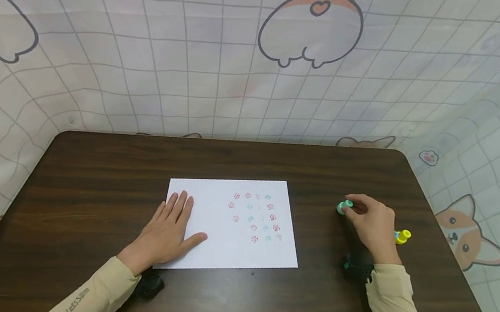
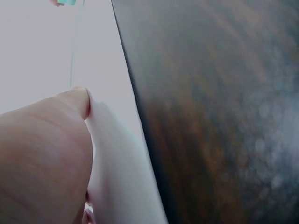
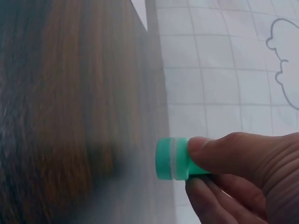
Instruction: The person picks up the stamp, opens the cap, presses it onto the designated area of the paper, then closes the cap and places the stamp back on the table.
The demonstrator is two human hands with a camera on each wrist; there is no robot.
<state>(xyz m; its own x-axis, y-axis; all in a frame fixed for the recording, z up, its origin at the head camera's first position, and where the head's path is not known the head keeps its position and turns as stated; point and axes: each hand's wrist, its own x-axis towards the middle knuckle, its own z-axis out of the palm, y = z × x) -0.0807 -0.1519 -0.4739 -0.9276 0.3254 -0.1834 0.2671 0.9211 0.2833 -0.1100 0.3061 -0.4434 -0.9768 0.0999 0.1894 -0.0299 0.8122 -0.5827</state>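
Observation:
A small green toy stamp [image 1: 344, 206] is pinched between the thumb and fingertips of my right hand [image 1: 372, 224], over the right side of the table. In the right wrist view the stamp [image 3: 172, 158] has a darker teal end, a pale band and a lighter green body partly covered by the fingers. My left hand [image 1: 167, 232] lies flat with spread fingers on the left part of a white sheet of paper [image 1: 210, 235]. Rows of small red and teal prints [image 1: 254, 227] mark the sheet's right half. In the left wrist view the thumb [image 2: 46, 140] rests along the paper.
Just right of my right hand stands a yellow stamp [image 1: 403, 236], with a bit of blue beside it, partly hidden. The dark wood table [image 1: 97, 182] has rounded far corners. Behind it hangs a white gridded cloth [image 1: 196, 63] with cartoon dogs.

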